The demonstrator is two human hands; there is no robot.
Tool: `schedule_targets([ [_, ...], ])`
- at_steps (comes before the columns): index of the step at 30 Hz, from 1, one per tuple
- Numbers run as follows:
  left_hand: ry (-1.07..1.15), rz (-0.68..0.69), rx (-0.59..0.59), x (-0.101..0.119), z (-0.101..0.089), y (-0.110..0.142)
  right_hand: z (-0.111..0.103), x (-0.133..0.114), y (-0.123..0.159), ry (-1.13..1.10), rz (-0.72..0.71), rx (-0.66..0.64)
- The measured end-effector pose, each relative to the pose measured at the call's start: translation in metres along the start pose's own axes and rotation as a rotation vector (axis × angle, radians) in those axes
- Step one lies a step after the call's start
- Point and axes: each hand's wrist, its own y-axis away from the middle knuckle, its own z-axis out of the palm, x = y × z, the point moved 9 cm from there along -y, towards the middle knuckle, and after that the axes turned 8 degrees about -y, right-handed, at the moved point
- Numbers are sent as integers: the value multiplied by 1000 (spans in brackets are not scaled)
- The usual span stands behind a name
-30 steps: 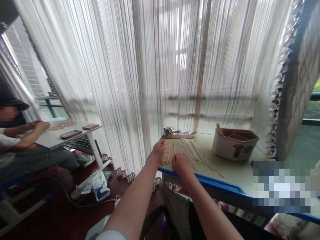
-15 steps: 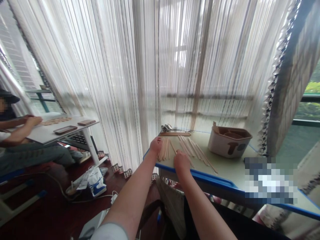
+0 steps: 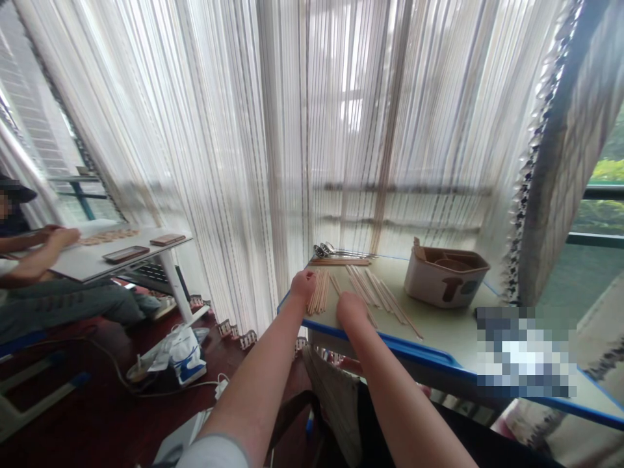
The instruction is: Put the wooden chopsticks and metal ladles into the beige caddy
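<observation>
My left hand (image 3: 303, 284) is closed at the left side of a bundle of pale wooden chopsticks (image 3: 318, 294), its fingertips curled against them. What it pinches, if anything, is too small to make out. Just right of the bundle, my right hand (image 3: 351, 309) is curled low over the table, on top of a single slanting chopstick (image 3: 335, 284). Its fingers point away from me and are mostly hidden. More chopsticks (image 3: 383, 294) lie loosely fanned beyond that hand. Darker chopsticks (image 3: 341, 262) and metal spoons (image 3: 336, 250) lie along the back edge.
A white and brown cutlery caddy (image 3: 446, 284) stands on the blue-edged table (image 3: 424, 346); a blurred-out object (image 3: 526, 351) lies right of it. White curtains (image 3: 244, 162) hang behind. At left, a person's hands (image 3: 61, 237) work at another table (image 3: 92, 265) with brown trays (image 3: 127, 254).
My right hand has shifted slightly left and curled over more. The chopsticks by my left hand look more evenly gathered. The camera has moved a little.
</observation>
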Motion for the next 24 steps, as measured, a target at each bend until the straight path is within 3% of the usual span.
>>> schedule_targets([
  [5,6,-16,6,-3,2,-2,0,7,2,-79,12,59],
  [14,61,-43,23,-3,-2,-1,-21,31,14,-351,-50,228],
  [18,78,-78,27,-7,-3,-1,-23,35,17,-581,-87,292],
  [21,100,-69,97,-6,-11,-4,-27,35,21,-743,-129,324],
  [24,98,-37,199,7,-20,-12,-49,38,24,-819,-202,378],
])
